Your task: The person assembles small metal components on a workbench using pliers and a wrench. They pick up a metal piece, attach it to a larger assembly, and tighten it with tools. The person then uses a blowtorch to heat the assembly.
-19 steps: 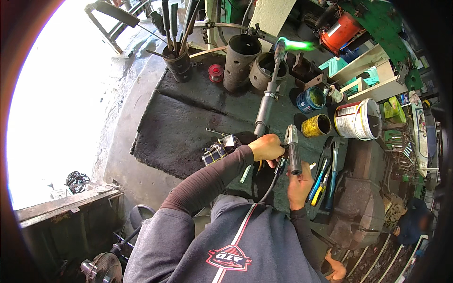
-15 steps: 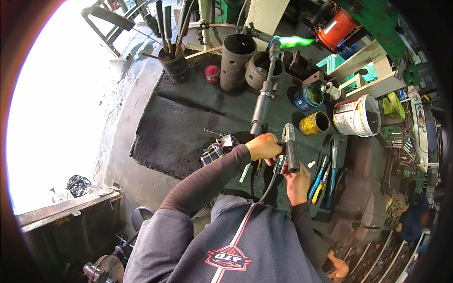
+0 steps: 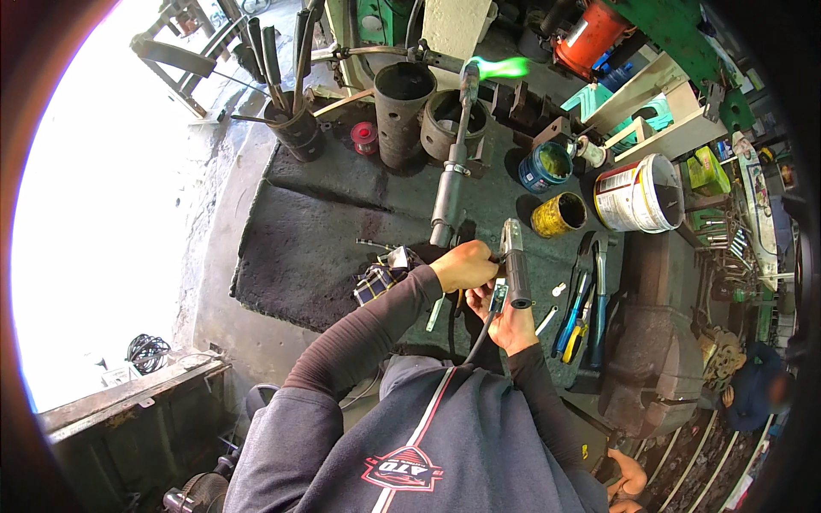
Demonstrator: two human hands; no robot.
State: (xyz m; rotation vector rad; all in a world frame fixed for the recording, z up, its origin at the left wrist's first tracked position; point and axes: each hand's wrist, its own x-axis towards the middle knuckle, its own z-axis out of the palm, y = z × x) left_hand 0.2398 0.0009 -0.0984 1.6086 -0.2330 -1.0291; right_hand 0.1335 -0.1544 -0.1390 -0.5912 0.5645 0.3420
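Observation:
My right hand [image 3: 506, 321] grips a dark cylindrical power tool [image 3: 514, 261] by its body, and a black cable runs down from it toward my chest. My left hand [image 3: 466, 265] is closed just left of the tool, its fingers pinching something small at the tool's side near a little blue part [image 3: 499, 297]. What it pinches is hidden. Both hands work over a dark, dirty workbench [image 3: 325, 248]. A long grey metal shaft [image 3: 451, 175] lies on the bench just beyond my left hand.
Two perforated metal cylinders [image 3: 402, 111] and a pot of rods [image 3: 295, 128] stand at the back. Blue [image 3: 544, 167], yellow [image 3: 560, 214] and white [image 3: 640, 192] cans sit right. Pliers and hand tools [image 3: 581, 299] lie beside a heavy vise [image 3: 654, 342]. A green flame-like glow [image 3: 500, 67] shows at the back.
My hands and the tool stay in nearly the same place; only the view shifts slightly as my head moves.

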